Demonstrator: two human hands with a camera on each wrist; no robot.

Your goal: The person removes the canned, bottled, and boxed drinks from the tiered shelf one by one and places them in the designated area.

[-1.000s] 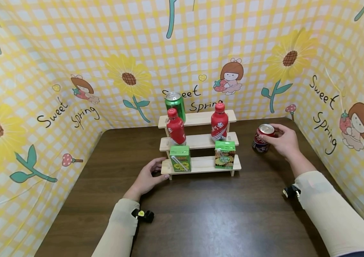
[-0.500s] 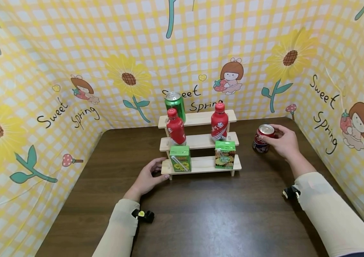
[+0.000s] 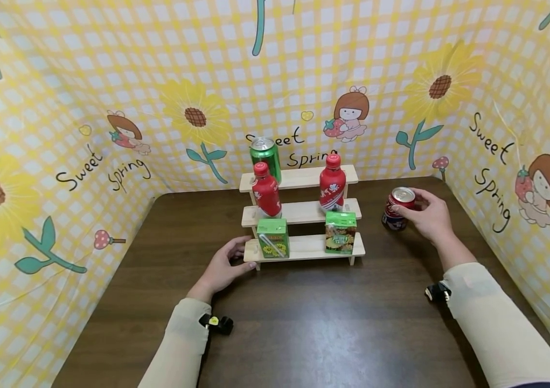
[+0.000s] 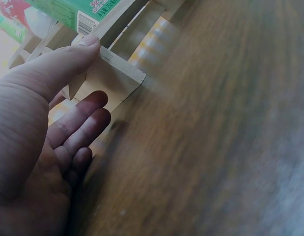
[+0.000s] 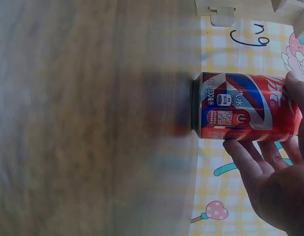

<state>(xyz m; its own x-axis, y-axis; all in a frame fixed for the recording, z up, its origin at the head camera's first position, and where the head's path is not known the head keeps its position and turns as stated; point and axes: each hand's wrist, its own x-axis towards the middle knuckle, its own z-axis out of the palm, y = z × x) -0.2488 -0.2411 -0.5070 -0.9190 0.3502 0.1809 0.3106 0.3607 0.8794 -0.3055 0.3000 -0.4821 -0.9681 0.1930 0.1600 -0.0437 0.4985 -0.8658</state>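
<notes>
A three-tier wooden display shelf [image 3: 304, 249] stands on the table. My left hand [image 3: 223, 268] holds its lower left end, thumb [image 4: 85, 49] at the front edge and fingers around the side. To the right of the shelf, my right hand [image 3: 430, 213] grips a red and blue soda can [image 3: 395, 218], thumb on one side and fingers on the other. In the right wrist view the soda can [image 5: 247, 105] stands upright with its base right at the tabletop.
Two juice boxes [image 3: 273, 238] [image 3: 340, 233] stand on the bottom tier. Red bottles [image 3: 266, 195] [image 3: 332, 188] are on the middle tier. A green can [image 3: 266, 156] is at the top left. Yellow checked cloth [image 3: 275, 70] surrounds the brown table [image 3: 304, 323].
</notes>
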